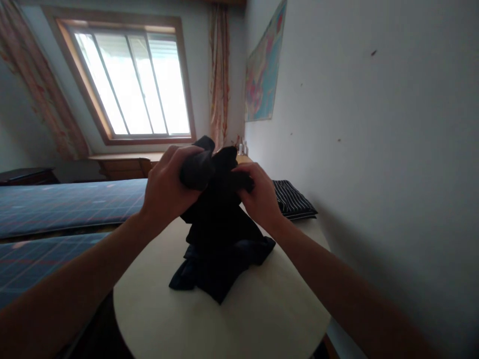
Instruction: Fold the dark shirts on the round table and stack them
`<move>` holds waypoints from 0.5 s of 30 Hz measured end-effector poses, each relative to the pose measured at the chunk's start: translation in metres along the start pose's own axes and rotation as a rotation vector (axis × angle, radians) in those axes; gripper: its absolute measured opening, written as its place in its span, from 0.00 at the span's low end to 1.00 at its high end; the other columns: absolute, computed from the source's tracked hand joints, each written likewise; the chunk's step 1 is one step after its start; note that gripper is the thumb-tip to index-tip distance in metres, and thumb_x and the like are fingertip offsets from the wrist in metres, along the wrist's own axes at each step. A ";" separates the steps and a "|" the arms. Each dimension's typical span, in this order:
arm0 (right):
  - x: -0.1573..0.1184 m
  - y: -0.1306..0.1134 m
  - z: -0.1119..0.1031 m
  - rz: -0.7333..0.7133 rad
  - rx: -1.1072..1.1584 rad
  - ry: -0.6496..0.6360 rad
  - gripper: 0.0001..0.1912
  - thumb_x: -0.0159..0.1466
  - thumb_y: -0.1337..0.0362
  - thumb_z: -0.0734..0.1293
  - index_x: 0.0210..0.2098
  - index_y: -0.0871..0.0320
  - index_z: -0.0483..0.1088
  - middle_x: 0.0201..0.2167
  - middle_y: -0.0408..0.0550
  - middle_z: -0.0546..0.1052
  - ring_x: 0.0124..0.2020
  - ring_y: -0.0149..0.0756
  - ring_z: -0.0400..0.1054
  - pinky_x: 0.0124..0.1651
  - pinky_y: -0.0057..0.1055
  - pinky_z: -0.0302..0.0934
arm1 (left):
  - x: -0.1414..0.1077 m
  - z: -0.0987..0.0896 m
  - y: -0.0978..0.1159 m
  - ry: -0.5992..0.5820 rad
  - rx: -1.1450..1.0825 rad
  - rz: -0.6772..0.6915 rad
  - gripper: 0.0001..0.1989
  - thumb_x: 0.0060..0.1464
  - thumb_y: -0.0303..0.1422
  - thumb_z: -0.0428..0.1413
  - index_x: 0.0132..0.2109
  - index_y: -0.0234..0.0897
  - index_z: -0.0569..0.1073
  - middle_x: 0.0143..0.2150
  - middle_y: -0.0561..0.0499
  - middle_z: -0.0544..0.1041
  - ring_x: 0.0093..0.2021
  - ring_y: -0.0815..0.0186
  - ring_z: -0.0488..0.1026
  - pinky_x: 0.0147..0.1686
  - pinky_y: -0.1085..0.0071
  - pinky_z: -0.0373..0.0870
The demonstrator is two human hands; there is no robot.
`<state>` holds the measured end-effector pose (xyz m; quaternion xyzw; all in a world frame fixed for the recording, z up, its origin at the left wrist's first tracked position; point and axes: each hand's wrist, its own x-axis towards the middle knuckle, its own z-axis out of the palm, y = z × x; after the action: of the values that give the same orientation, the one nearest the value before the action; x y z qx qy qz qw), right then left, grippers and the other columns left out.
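Observation:
A dark, nearly black garment point(220, 219) is lifted by its upper part, while its lower folds rest on the pale round tabletop point(194, 324). Its exact kind does not show in the dim light. My left hand point(168, 179) is closed round a thick bunch of the cloth. On the other side, my right hand point(260, 194) pinches the fabric between thumb and fingers. The lower part of the cloth looks dark navy and spreads into pointed corners on the table.
Behind my right hand lies a folded black-and-white striped cloth point(295, 199), close to the wall point(392, 164). A bed with blue plaid covering point(75, 204) stands to the left. Farther back are a wooden desk point(125, 169), a window point(134, 85) and several small bottles.

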<state>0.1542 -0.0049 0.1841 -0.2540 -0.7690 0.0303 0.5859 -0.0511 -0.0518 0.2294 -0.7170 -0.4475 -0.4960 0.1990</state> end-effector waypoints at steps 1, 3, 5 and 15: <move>-0.001 0.001 0.001 -0.008 0.000 0.015 0.22 0.54 0.76 0.60 0.45 0.52 0.68 0.46 0.48 0.73 0.50 0.44 0.66 0.55 0.42 0.61 | -0.001 -0.002 0.003 0.003 0.003 0.023 0.26 0.45 0.30 0.60 0.53 0.49 0.70 0.55 0.51 0.71 0.51 0.56 0.73 0.52 0.62 0.71; -0.010 0.008 0.002 -0.005 -0.013 -0.041 0.22 0.53 0.77 0.60 0.45 0.52 0.67 0.46 0.49 0.73 0.50 0.43 0.66 0.54 0.41 0.61 | -0.009 0.000 0.006 -0.060 0.012 0.059 0.27 0.45 0.30 0.60 0.54 0.48 0.70 0.63 0.49 0.64 0.53 0.55 0.72 0.52 0.60 0.71; -0.027 0.018 0.000 0.022 -0.038 -0.225 0.23 0.52 0.77 0.60 0.46 0.54 0.67 0.46 0.50 0.73 0.49 0.43 0.67 0.52 0.40 0.62 | -0.027 0.008 0.004 -0.216 0.013 0.082 0.28 0.45 0.28 0.59 0.56 0.46 0.70 0.68 0.48 0.59 0.55 0.53 0.71 0.53 0.58 0.71; -0.080 0.094 -0.042 0.424 0.110 -0.900 0.22 0.59 0.71 0.61 0.53 0.58 0.70 0.46 0.50 0.78 0.45 0.38 0.73 0.48 0.35 0.66 | -0.112 0.063 -0.012 -0.872 -0.158 -0.097 0.27 0.57 0.51 0.54 0.58 0.43 0.70 0.63 0.43 0.69 0.57 0.49 0.71 0.56 0.52 0.68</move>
<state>0.2411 0.0317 0.0941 -0.3349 -0.8743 0.2958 0.1896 -0.0401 -0.0494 0.1003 -0.8503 -0.4835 -0.1887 -0.0874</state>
